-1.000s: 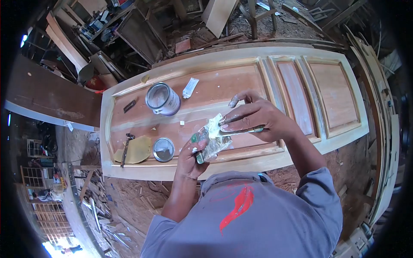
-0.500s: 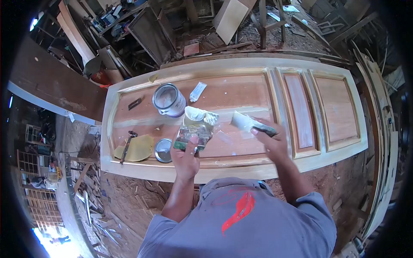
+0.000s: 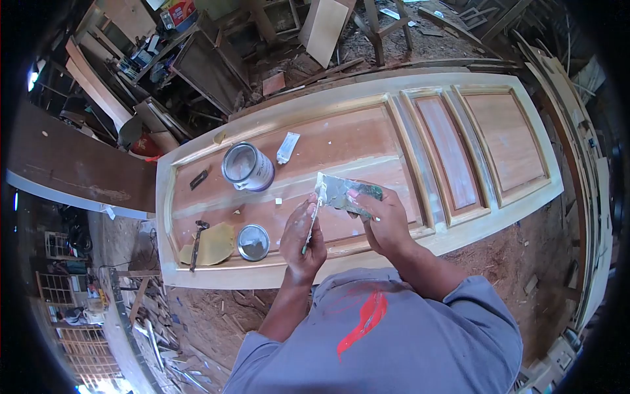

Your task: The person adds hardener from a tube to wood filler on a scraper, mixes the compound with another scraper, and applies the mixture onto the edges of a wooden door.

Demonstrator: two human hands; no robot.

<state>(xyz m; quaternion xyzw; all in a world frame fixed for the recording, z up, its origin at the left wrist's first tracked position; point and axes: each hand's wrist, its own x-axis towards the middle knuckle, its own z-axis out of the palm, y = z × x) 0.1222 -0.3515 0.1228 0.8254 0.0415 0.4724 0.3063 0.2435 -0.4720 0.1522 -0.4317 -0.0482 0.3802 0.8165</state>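
On the near side, a grey shirt with a red mark [image 3: 374, 328] is covering the person's torso. Ahead of it, both hands are working over a panelled door [image 3: 357, 141], which is lying flat.

The left hand [image 3: 302, 244] is grasping a thin plate [image 3: 317, 205] between thumb and fingers; I am seeing this plate nearly edge-on, with pale paste clinging along it. The right hand [image 3: 387, 226] is gripping a green-edged scraper [image 3: 339, 192], the thumb pressing on its upper face. The scraper's far end is meeting the upper part of the plate, and pale paste is sitting at that junction. Both tools are being held above the door.

Left of the hands, along the door's near side, a round lid [image 3: 253, 243] is resting beside a yellow sheet [image 3: 216, 246]; a hammer-like tool [image 3: 197, 244] is lying across that sheet. Farther in, a small white block [image 3: 278, 201] is lying on the panel. Beyond it, an open can [image 3: 247, 167] is standing upright, and a white tube [image 3: 287, 148] is lying just beside it.

In the background, a pale board [image 3: 326, 33] is leaning among scattered timber.
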